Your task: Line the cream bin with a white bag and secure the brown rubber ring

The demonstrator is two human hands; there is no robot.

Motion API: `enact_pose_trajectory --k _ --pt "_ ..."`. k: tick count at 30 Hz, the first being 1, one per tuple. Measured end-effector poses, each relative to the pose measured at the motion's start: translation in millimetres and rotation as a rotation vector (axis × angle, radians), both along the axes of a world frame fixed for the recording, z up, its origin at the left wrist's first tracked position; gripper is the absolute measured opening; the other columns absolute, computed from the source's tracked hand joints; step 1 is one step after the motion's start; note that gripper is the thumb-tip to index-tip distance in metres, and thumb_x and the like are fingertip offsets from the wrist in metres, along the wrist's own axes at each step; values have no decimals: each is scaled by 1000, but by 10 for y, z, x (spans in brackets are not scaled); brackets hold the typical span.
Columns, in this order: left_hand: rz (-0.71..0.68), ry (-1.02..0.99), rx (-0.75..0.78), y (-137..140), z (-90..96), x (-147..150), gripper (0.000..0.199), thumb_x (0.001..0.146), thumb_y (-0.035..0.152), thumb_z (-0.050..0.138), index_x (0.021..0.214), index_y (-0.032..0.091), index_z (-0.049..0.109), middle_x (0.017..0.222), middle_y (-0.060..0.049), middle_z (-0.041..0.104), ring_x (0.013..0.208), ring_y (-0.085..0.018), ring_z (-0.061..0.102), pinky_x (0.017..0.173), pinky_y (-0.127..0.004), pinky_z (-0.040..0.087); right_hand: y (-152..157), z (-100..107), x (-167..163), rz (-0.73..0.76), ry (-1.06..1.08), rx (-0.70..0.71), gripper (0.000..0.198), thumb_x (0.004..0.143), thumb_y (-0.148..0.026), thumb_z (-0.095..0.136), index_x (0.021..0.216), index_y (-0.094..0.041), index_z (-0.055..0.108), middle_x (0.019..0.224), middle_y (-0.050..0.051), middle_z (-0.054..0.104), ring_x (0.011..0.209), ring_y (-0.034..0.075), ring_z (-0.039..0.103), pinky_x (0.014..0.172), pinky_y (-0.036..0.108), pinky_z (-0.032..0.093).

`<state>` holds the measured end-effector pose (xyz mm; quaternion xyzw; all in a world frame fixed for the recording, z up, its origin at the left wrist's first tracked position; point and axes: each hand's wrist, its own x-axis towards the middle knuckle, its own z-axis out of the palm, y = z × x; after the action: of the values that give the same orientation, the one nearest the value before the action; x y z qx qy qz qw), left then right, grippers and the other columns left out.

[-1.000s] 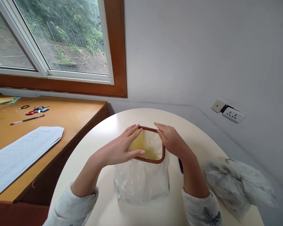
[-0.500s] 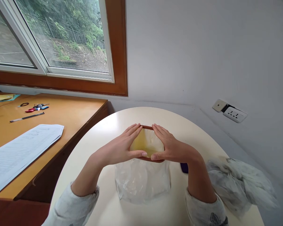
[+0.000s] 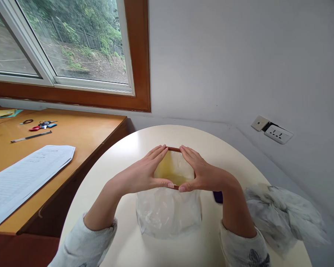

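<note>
A brown-rimmed, frame-like thing (image 3: 174, 167) with a yellowish, translucent-looking middle is held between my two hands above the round table. My left hand (image 3: 149, 170) grips its left side, fingers along the far corner and thumb at the near edge. On the opposite side, my right hand (image 3: 199, 172) grips it the same way, and the two thumb tips nearly meet. Both hands cover its sides, so its exact kind cannot be made out. Just below, on the near side, a clear plastic bag (image 3: 168, 217) lies flat on the table.
The round cream table (image 3: 122, 222) stands by a wooden desk (image 3: 91, 129) bearing papers (image 3: 30, 178), a pen (image 3: 30, 137) and keys (image 3: 46, 125). A crumpled plastic bag (image 3: 286, 217) lies at right. A dark object (image 3: 218, 197) is partly hidden by my right wrist.
Less of the brown rim shows at the near edge, as though the framed thing tipped slightly. Both hands keep their grip in nearly the same place.
</note>
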<state>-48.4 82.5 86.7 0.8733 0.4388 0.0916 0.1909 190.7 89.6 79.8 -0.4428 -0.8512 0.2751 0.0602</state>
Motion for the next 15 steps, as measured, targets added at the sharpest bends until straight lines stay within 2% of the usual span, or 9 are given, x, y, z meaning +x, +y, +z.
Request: enact_pose_trajectory --k 15 --pt "40 10 -54 -6 21 20 97 72 67 48 144 22 2 152 -2 2 138 -23 3 109 -33 20 -29 30 -25 -40 59 -57 115 62 -68 59 142 -22 -12 151 5 -8 137 27 -10 110 47 14"
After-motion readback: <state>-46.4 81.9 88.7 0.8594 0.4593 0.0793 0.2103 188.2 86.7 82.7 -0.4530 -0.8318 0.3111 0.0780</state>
